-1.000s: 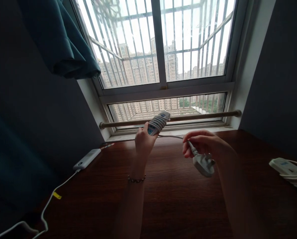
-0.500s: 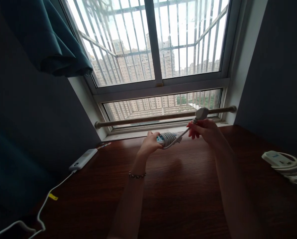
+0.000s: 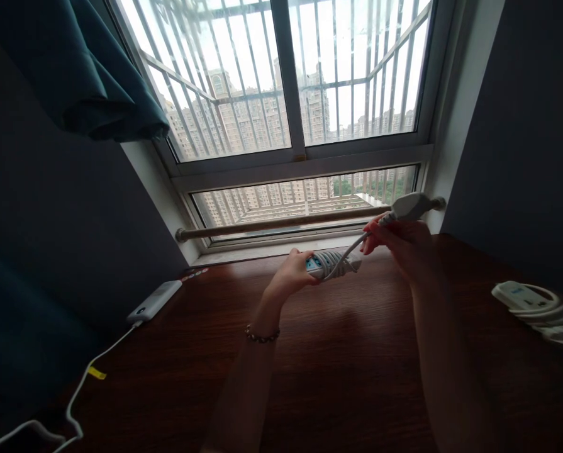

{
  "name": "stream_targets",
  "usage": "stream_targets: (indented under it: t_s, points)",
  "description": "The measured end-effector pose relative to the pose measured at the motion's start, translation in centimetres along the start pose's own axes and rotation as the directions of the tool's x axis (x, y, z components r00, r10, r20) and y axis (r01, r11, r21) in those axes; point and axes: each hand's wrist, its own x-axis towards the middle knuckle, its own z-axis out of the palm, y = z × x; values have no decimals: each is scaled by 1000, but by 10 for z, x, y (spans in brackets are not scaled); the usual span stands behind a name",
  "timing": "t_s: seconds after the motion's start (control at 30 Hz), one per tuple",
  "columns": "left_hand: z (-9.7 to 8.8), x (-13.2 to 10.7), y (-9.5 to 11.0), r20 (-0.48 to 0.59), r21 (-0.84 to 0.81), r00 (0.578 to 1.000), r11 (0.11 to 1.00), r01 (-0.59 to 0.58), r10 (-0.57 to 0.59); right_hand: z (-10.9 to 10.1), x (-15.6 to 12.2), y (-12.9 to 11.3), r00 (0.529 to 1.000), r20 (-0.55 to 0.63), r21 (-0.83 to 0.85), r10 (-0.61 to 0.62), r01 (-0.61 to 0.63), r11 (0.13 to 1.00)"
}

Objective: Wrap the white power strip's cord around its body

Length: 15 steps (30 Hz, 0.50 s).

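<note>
A white power strip (image 3: 334, 264) with blue sockets is held above the wooden surface, its own cord wound around it in several turns. My left hand (image 3: 290, 274) is closed on the strip's left end. Nearer the right wall, my right hand (image 3: 401, 244) pinches the free end of the cord (image 3: 355, 244), just below the white plug (image 3: 411, 206). The cord runs taut and slanting from the wound strip up to that plug. My right palm and some of its fingers are partly hidden.
On the left lies a white power bank (image 3: 155, 302) with a white cable (image 3: 85, 377) plugged in. A second white power strip (image 3: 538, 308), wrapped in cord, lies at the right. Behind are a horizontal rail (image 3: 281, 224) and a window; a blue curtain (image 3: 97, 94) hangs upper left.
My right hand has moved right with the plug, which has turned to point rightward. My left hand and the power strip have shifted slightly right.
</note>
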Motion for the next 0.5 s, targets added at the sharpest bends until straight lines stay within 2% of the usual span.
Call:
stream_targets:
  t_s: [0.1,0.17,0.23,0.3,0.33,0.4,0.43,0.47,0.5]
  points:
    - [-3,-6,8,84,26,993,996,-86,83,7,2,6,1000,-18,15,16,-16,1000]
    - [-8,-11,12,206,7,964,985,-175,169,6,5,12,997,-54,62,50,-47,997]
    - [-14,-16,17,359,-40,887,954,-297,291,4,7,16,992,-48,122,117,-110,986]
    - [-21,-21,23,483,-121,764,896,-427,429,2,8,18,983,13,162,185,-184,969]
    - [-25,-25,28,519,-171,699,861,-479,492,1,7,19,976,43,177,215,-219,960]
    - [-33,-32,36,541,-276,598,796,-539,592,-1,7,22,960,72,210,271,-280,937]
    - [-37,-36,40,527,-323,574,772,-547,627,-1,8,24,952,71,226,298,-306,925]
    - [-41,-39,43,493,-365,573,753,-547,655,0,8,28,943,65,240,326,-332,912]
    - [-44,-43,46,439,-401,595,740,-541,673,1,9,33,933,62,251,354,-358,899]
